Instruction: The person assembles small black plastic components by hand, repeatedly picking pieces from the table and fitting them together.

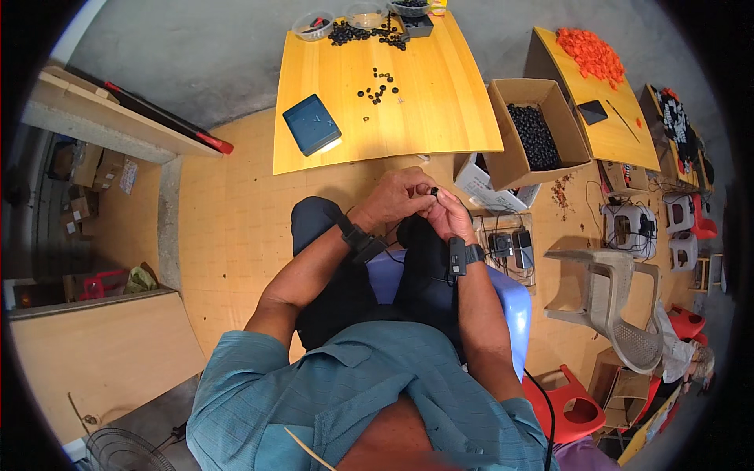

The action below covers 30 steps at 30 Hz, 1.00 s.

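Observation:
My hands meet over my lap, just off the front edge of the table. A small black part (434, 191) shows at the fingertips of my right hand (453, 214), which is closed on it. My left hand (395, 196) is closed too, its fingers bent and pressed together right beside the part; what they pinch is hidden. On the table (440, 118), several small black parts (378, 93) lie scattered ahead of my hands. A dark shallow tray (312, 125) with a few tiny pieces in it sits near the table's left front corner.
Clear tubs (312, 27) and a heap of black parts (349, 33) stand at the table's far edge. Right of the table is a cardboard box (503, 110) full of black parts (536, 135). A grey chair (609, 298) and red stool (567, 408) are at my right.

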{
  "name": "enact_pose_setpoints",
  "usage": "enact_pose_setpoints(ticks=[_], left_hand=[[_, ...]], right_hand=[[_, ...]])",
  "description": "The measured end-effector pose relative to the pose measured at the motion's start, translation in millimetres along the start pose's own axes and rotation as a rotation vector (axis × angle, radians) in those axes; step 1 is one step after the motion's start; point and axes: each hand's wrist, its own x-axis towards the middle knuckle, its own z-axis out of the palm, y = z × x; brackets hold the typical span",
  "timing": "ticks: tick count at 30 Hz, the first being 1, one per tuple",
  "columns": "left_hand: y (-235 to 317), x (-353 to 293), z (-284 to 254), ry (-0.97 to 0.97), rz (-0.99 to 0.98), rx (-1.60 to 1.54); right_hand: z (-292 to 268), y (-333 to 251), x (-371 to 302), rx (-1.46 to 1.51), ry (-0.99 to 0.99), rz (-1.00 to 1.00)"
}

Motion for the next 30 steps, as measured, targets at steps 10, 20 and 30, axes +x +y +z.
enact_pose_setpoints(ticks=[10, 20, 30], left_hand=[[-96, 52, -85, 0.411, -0.252, 0.489], [-124, 56, -85, 0.365, -0.258, 0.787], [-122, 24, -224, 0.302, -0.488, 0.916]], right_hand=[[-5, -2, 5, 0.144, -0.043, 0.011], [-7, -1, 4, 0.127, -0.006, 0.012], [-6, -3, 7, 0.146, -0.03, 0.013]])
